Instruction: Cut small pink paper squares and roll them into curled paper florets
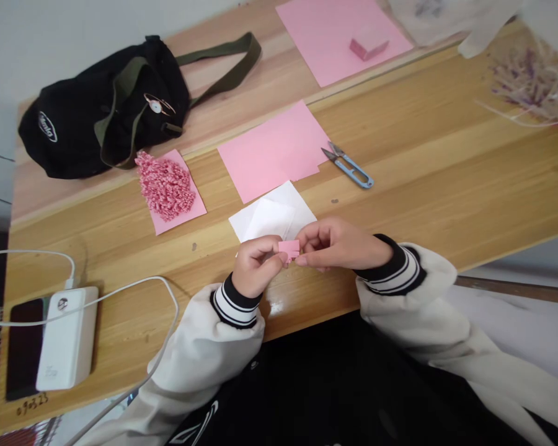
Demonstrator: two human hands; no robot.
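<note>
Both of my hands pinch a small folded piece of pink paper [289, 249] just above the near edge of the wooden table [446, 186]. My left hand [255, 265] grips its left side and my right hand [337, 243] grips its right side, fingers curled. Directly behind my hands lies a white paper sheet [272, 217], and behind that a pink paper sheet [274, 152]. Small blue-handled snips [348, 165] rest beside the pink sheet.
A pile of small pink paper pieces [165, 184] sits on a pink slip at the left. A black bag [105, 108] lies at the back left. A white power bank [67, 337] with cables and a phone [24, 347] are near left. Another pink sheet [341, 34] lies far back.
</note>
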